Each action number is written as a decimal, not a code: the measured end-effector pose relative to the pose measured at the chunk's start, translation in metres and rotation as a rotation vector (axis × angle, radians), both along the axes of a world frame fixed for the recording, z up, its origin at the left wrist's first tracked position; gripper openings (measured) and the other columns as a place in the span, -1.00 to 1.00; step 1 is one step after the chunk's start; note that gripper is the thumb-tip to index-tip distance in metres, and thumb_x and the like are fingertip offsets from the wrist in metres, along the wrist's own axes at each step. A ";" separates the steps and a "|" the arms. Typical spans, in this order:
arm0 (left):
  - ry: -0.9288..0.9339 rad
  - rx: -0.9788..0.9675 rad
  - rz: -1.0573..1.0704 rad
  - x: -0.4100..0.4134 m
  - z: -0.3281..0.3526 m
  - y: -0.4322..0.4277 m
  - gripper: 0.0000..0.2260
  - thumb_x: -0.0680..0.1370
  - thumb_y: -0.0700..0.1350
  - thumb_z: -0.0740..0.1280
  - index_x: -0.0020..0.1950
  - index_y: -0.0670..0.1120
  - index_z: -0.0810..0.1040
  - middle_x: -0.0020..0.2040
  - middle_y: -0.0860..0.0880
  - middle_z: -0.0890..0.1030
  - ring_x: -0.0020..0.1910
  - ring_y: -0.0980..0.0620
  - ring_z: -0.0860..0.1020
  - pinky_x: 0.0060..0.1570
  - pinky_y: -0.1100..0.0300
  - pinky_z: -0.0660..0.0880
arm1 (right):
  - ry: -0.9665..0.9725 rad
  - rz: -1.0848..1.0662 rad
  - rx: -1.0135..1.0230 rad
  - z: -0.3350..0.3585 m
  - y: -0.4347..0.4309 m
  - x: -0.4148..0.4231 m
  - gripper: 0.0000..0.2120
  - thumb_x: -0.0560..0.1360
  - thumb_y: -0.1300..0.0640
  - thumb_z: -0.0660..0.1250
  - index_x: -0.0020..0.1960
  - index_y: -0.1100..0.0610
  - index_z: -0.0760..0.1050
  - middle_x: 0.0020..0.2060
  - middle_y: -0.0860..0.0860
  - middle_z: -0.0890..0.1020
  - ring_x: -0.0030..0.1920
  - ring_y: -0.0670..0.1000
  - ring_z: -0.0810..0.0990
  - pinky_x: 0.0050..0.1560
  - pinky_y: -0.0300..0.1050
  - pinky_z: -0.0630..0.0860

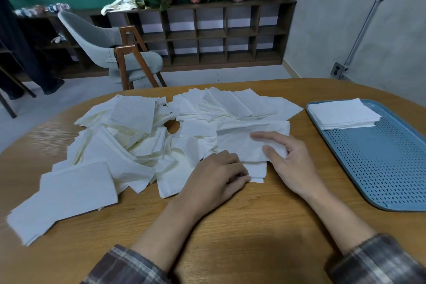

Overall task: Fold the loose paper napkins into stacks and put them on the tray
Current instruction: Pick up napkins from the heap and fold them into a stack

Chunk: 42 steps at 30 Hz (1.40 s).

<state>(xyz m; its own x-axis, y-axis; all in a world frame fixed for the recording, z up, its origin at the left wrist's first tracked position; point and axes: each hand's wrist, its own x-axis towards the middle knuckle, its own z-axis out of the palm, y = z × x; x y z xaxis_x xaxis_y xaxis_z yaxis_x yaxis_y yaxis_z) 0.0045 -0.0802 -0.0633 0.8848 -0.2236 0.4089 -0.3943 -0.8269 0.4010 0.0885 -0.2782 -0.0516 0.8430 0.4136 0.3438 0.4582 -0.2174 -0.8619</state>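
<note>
Your right hand point(291, 161) is on the napkin point(239, 145) that lies just right of the worktop's point(230, 226) middle. Its fingers point(265, 137) reach across the top of the sheet and the thumb closes against them, so the napkin's right near corner is pinched between them. Your left hand point(216, 175) sits at the same napkin's near edge, knuckles up and fingers bent, with the tips pressing down on the paper. The thumb is hidden, so you cannot tell whether that hand grips the sheet or only presses it. The napkin rests on a few other sheets whose edges show beneath it. The loose napkins point(129, 140) spread in an untidy heap from the left edge of the worktop across to the middle, and more lie fanned towards the far edge. Some are flat and some crumpled. The blue perforated tray point(380, 168) lies at the right edge, apart from the heap. One folded stack point(343, 114) of napkins sits squarely at its far end. Plaid sleeves point(129, 267) cover both your forearms near the worktop's near edge.
</note>
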 end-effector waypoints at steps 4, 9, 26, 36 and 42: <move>0.024 -0.277 0.042 -0.005 0.012 0.003 -0.92 0.69 -0.04 0.36 0.02 0.02 0.60 -0.10 0.15 0.59 -0.06 0.14 0.57 -0.05 0.29 0.45 | 0.084 0.079 0.044 0.005 -0.001 -0.003 -0.72 0.63 0.25 0.33 0.16 -0.04 0.72 0.15 -0.23 0.73 0.33 -0.22 0.58 0.42 -0.22 0.41; 0.047 -0.524 0.123 -0.002 0.016 0.006 -0.93 0.64 -0.11 0.44 -0.03 0.01 0.69 -0.12 0.18 0.67 -0.11 0.08 0.59 -0.11 0.34 0.41 | 0.207 0.261 0.116 0.006 -0.003 -0.003 -0.56 0.41 0.23 0.25 0.21 0.08 0.71 0.20 -0.05 0.74 0.37 -0.06 0.59 0.34 -0.17 0.44; 0.164 -0.898 0.248 -0.001 0.030 0.020 -0.75 0.54 -0.10 0.56 0.17 0.15 0.69 -0.08 -0.03 0.72 -0.08 0.00 0.68 -0.15 0.03 0.60 | 0.398 0.071 0.214 0.010 0.000 -0.006 -0.78 0.54 0.08 0.47 0.14 0.13 0.72 0.09 0.00 0.77 0.16 0.01 0.73 0.25 -0.05 0.54; 0.164 -0.898 0.256 -0.002 0.031 0.014 -0.75 0.49 -0.11 0.61 0.13 0.10 0.71 -0.15 0.01 0.72 -0.14 0.19 0.63 -0.16 0.37 0.46 | 0.378 0.178 0.172 0.008 0.004 -0.009 -0.63 0.57 0.19 0.45 0.33 -0.11 0.57 0.19 -0.10 0.70 0.24 -0.04 0.65 0.21 -0.09 0.53; 0.168 -0.870 0.308 -0.001 0.026 0.012 -0.76 0.49 -0.04 0.60 0.10 0.19 0.69 -0.14 0.06 0.68 -0.11 0.15 0.62 -0.13 0.26 0.50 | 0.343 0.187 0.207 0.008 0.003 -0.008 -0.48 0.61 0.28 0.41 0.43 -0.18 0.44 0.29 -0.02 0.65 0.31 0.06 0.64 0.34 0.11 0.56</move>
<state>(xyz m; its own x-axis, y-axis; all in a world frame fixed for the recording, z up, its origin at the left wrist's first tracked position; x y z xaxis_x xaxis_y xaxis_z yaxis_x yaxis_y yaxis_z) 0.0035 -0.0679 -0.0375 0.9168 0.3549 0.1834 -0.0883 -0.2678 0.9594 0.0807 -0.2753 -0.0436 0.8401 0.5217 0.1482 0.1526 0.0349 -0.9877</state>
